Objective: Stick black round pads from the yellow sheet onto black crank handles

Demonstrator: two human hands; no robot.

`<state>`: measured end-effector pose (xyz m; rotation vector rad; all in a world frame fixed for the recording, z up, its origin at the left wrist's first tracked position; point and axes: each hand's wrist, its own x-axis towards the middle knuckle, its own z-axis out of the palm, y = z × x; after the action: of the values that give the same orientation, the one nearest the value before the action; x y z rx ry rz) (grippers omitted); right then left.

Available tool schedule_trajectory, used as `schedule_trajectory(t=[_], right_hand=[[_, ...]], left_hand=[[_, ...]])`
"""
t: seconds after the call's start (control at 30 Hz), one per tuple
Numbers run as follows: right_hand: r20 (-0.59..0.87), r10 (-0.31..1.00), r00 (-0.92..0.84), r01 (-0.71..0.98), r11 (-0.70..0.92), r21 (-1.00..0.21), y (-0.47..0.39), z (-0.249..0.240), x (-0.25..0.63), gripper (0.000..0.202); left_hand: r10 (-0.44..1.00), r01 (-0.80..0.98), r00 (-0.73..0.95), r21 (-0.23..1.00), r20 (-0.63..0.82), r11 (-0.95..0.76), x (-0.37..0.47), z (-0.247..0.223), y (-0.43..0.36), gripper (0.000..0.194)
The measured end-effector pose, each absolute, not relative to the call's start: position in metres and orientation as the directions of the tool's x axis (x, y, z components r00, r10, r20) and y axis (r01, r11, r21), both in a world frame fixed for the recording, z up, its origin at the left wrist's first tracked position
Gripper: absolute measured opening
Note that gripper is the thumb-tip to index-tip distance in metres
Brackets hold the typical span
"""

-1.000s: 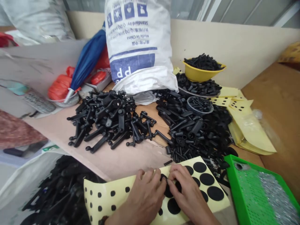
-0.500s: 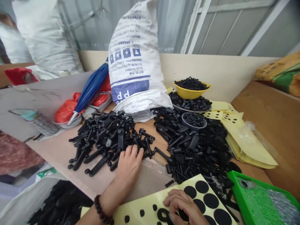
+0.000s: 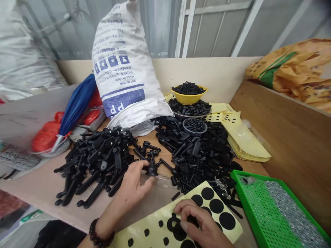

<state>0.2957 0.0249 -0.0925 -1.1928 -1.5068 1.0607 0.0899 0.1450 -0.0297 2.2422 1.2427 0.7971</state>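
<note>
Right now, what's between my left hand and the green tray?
In the head view, mainly the yellow sheet with black discs, your right hand over it, and a short black piece.

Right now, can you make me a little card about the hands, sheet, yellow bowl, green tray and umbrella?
Left hand: at a black part, grip unclear
Right hand: curled over the sheet
Sheet: yellow, with black spots
Yellow bowl: heaped with black pieces
Green tray: small silvery pieces inside
Umbrella: blue, folded

The left hand (image 3: 133,182) spreads beside a black part (image 3: 152,168) — the right hand (image 3: 200,220) curls over a yellow sheet (image 3: 154,237).
</note>
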Motion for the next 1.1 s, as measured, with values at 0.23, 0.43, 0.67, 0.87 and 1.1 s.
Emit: schedule_trajectory(t=[0.23,0.43,0.67,0.87,1.1], right_hand=[[-0.097,0.995,0.032,-0.152,-0.091,-0.984,0.024,-0.067,0.308,0.026],[-0.166,0.986,0.035,-0.251,-0.152,-0.956,0.029,-0.062,0.306,0.023],[-0.195,0.980,-0.036,-0.233,-0.198,-0.952,0.032,-0.065,0.300,0.020],[-0.186,0.982,-0.037,-0.195,-0.190,-0.962,0.032,-0.072,0.299,0.015],[-0.212,0.977,-0.023,-0.172,-0.213,-0.962,0.034,-0.075,0.299,0.016]], left_hand=[[0.772,-0.116,0.473,0.838,-0.425,0.533,0.117,-0.040,0.102,0.052],[0.654,0.023,0.617,0.840,-0.438,0.541,0.120,-0.053,0.090,0.042],[0.652,0.103,0.644,0.890,-0.401,0.445,0.121,-0.056,0.089,0.037],[0.665,0.102,0.651,0.909,-0.367,0.403,0.123,-0.057,0.088,0.035],[0.627,0.157,0.673,0.904,-0.393,0.397,0.120,-0.061,0.089,0.041]])
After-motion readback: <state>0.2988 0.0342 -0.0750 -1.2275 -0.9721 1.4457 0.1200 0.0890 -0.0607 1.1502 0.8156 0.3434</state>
